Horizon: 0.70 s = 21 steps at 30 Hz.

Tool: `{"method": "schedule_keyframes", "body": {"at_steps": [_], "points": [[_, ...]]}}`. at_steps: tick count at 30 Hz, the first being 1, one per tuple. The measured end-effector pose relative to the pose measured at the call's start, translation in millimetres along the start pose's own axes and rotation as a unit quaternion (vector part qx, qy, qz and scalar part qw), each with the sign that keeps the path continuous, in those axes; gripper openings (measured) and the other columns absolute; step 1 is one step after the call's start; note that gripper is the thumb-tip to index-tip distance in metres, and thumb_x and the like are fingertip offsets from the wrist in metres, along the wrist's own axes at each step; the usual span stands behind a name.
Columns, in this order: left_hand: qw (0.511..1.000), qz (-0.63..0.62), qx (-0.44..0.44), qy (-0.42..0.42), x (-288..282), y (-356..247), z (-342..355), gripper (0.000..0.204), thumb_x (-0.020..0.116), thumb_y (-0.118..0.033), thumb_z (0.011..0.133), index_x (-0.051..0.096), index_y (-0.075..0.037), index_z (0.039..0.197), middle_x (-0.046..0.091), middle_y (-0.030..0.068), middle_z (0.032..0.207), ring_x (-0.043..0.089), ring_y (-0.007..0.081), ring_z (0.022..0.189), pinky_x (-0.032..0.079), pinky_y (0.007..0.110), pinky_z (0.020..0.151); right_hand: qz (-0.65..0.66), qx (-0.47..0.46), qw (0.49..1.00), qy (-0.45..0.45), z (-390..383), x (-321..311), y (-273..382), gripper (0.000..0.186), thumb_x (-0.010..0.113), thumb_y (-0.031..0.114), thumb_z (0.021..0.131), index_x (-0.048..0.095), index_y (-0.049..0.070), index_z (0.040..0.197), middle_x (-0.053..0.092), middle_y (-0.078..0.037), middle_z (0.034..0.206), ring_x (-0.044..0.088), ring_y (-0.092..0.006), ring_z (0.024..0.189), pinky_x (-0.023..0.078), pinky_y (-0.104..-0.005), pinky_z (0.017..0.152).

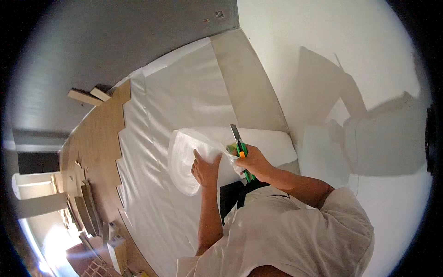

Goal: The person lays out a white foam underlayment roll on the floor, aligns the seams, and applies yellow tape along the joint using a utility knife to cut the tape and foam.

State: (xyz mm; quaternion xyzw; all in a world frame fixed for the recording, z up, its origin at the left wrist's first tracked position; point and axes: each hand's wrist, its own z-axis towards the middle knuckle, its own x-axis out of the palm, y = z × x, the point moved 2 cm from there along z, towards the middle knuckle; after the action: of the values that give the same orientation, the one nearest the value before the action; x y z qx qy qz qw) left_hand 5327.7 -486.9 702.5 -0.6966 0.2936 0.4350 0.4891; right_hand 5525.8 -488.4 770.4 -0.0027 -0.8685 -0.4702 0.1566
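A person in a pale T-shirt (295,226) bends over a roll of white sheeting (182,159) on the floor of a room, the right hand (254,162) wrapped around a green utility knife (241,150) with an orange slider. The knife's bare blade (236,132) points to the far side, above the roll. The left hand (205,171), its fingers loosely spread and the index finger extended, lies against the roll's coiled left end. A loose, see-through edge of the sheeting rises between the two hands; the right fingertips appear to pinch it as well, though the knife and the glare make that hard to confirm.

The roll lies crosswise just in front of the person, its right end near a white wall (369,152) that carries the worker's shadow (332,83). Beyond it, a rumpled white underlay (180,101) covers the floor, with a strip of bare grey floor (249,78) along its right side. To the left, wood-look planks (97,127) meet the underlay in a stepped edge. Two short board pieces (84,97) sit at the far left beside a dark grey wall (115,41), and bright light floods the near left corner.
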Motion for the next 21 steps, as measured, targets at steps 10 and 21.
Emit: {"method": "schedule_keyframes", "body": {"at_steps": [10,21], "points": [[0.945,-0.286,-0.03,0.153,1.4,51.6,50.5,0.074,0.08,-0.039,0.088,0.056,0.01,0.138,0.061,0.0308,0.136,0.06,0.0413,0.127,0.045,0.044,0.11,-0.002,0.013,0.999,-0.037,-1.7,35.4,56.4,0.023,0.066,0.003,0.085,0.06,-0.002,0.107,0.059,-0.006,0.083,0.06,-0.0155,0.071,0.054,-0.034,0.061],[0.944,-0.291,0.154,-0.002,112.5,59.3,124.5,0.047,0.071,-0.023,0.096,0.059,0.009,0.128,0.062,0.0258,0.126,0.059,0.039,0.118,0.046,0.043,0.104,-0.055,-0.106,0.99,-0.078,11.9,25.8,75.6,0.029,0.067,0.005,0.088,0.056,-0.002,0.113,0.062,-0.009,0.089,0.066,-0.0148,0.071,0.062,-0.0311,0.062]]}}
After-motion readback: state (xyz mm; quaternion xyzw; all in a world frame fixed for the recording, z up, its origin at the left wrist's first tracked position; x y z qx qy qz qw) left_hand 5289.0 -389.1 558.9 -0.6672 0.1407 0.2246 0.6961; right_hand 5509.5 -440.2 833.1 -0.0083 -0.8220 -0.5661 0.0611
